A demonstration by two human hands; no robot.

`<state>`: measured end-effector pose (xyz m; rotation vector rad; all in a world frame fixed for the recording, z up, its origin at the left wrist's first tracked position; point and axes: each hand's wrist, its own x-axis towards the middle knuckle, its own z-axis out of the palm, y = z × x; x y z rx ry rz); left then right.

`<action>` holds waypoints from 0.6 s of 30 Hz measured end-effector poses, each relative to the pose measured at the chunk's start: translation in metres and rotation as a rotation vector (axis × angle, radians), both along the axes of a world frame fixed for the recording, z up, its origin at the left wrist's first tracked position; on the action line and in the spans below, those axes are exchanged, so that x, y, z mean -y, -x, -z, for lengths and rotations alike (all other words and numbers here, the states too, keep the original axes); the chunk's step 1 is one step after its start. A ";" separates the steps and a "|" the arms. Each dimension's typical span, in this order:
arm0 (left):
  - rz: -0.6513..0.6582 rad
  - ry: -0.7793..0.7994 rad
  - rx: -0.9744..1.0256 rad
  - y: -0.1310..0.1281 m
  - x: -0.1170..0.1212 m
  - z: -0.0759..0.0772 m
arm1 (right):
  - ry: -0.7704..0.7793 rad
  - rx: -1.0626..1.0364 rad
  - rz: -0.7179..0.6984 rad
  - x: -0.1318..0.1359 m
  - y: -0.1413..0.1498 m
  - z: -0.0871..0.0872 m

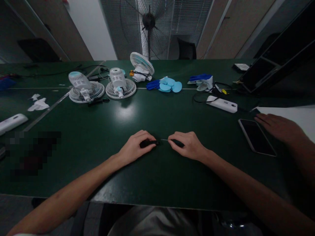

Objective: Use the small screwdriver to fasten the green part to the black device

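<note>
My left hand [137,143] is closed around a small dark object [147,143] resting at the table; its kind does not show. A screwdriver [177,143] with a black handle lies in the closed fingers of my right hand [189,144]. Its thin metal shaft points left, toward the dark object, and a narrow gap seems to separate the two. Both hands rest low over the green table [152,173].
Small fans [118,83] and light-blue fan blades [169,84] sit farther back, beside gloves [201,78]. On the right are a white power strip [222,104], a phone [257,137] and another person's hand [278,127]. Tissue [39,104] lies left.
</note>
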<state>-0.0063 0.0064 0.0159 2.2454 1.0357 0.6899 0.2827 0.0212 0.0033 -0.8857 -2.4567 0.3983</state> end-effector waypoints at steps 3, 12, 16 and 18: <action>-0.081 -0.023 -0.003 0.020 -0.003 -0.008 | 0.005 -0.019 0.009 -0.001 -0.001 0.001; -0.123 0.005 -0.140 0.079 0.011 -0.001 | 0.074 0.009 0.038 -0.003 0.000 0.001; -0.102 0.005 -0.147 0.079 0.010 0.000 | 0.095 0.049 0.072 -0.004 0.001 0.000; -0.091 -0.010 -0.157 0.078 0.009 -0.001 | 0.088 0.047 0.070 -0.004 0.001 0.001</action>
